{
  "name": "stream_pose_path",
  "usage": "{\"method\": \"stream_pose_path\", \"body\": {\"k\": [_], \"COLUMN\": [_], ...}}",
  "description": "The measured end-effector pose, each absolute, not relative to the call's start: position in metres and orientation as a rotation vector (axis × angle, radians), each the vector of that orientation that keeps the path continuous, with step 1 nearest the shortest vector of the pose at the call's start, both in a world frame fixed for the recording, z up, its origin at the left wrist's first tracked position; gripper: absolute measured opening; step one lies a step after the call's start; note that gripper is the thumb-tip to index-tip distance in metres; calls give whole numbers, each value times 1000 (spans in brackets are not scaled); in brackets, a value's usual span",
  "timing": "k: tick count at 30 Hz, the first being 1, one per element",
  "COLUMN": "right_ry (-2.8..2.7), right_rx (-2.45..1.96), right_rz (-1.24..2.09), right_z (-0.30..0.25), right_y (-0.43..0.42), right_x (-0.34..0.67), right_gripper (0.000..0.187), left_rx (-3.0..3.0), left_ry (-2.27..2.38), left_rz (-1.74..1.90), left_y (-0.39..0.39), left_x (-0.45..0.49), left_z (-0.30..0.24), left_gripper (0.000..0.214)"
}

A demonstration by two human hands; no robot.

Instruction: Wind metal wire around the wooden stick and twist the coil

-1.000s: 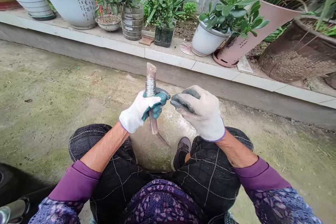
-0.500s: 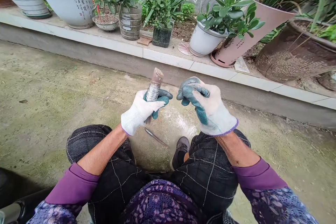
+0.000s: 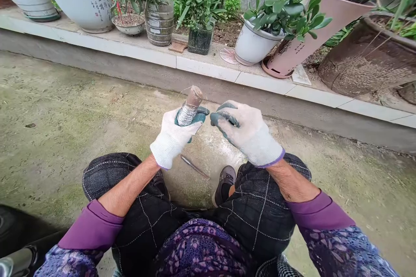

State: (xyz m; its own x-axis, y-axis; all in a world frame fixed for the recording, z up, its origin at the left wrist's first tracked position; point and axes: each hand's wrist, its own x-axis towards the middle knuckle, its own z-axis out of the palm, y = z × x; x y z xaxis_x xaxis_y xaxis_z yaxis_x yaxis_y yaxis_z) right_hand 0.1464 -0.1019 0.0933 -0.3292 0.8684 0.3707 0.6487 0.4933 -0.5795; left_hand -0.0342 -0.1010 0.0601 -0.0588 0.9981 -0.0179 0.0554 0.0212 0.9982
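The left hand (image 3: 172, 136), in a white knit glove (image 3: 166, 149) with a green rubber coating, is closed around a short wooden stick (image 3: 195, 96) that tilts up and away. A tight coil of silver wire (image 3: 186, 114) wraps the stick just below its far end, and a thin loose strand (image 3: 183, 91) appears to arc off past the tip. Nearer, a slim metal rod (image 3: 194, 167) lies on the concrete ground (image 3: 97, 108), left of the person's dark shoe (image 3: 225, 184). The main change: the right hand (image 3: 247, 132), spread open half a second ago, has swung back in. Its fingers (image 3: 224, 114) now curl narrowly just beside the left hand; whether they pinch the strand is too fine to tell.
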Motion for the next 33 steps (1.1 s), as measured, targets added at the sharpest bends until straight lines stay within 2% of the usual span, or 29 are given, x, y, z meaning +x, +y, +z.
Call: {"method": "stream_pose_path", "body": {"k": [5,8,15,24,28,31,33], "right_ry": [-1716,-1593,-1557,-2097,-2086,-1937,-1828], "right_rx": [-1097,-1059,-1128,-1045,-1117,-1169,-1144], "right_rz": [1101,1229,1025,783,631,708,889], "right_z": [95,96,93,93,92,91,91], "right_y": [-100,-99,-100,-103,-96,-96,-98], "right_x": [148,147,145,152,156,155,153], "right_gripper": [38,38,27,18,17,21,33], "left_rx": [1191,1194,1124,1003,1069,1096,1096], "left_ry": [1248,1186,1157,1136,1128,1143,1154], "left_rz": [1210,1175,1144,1225,1170,1122,1127], "left_y": [-101,-101,-99,-94,-95,-96,-96], "left_x": [-37,-41,-44,-46,-45,-45,-45], "left_z": [67,68,68,68,68,68,69], "left_gripper": [39,42,47,37,37,38,38]}}
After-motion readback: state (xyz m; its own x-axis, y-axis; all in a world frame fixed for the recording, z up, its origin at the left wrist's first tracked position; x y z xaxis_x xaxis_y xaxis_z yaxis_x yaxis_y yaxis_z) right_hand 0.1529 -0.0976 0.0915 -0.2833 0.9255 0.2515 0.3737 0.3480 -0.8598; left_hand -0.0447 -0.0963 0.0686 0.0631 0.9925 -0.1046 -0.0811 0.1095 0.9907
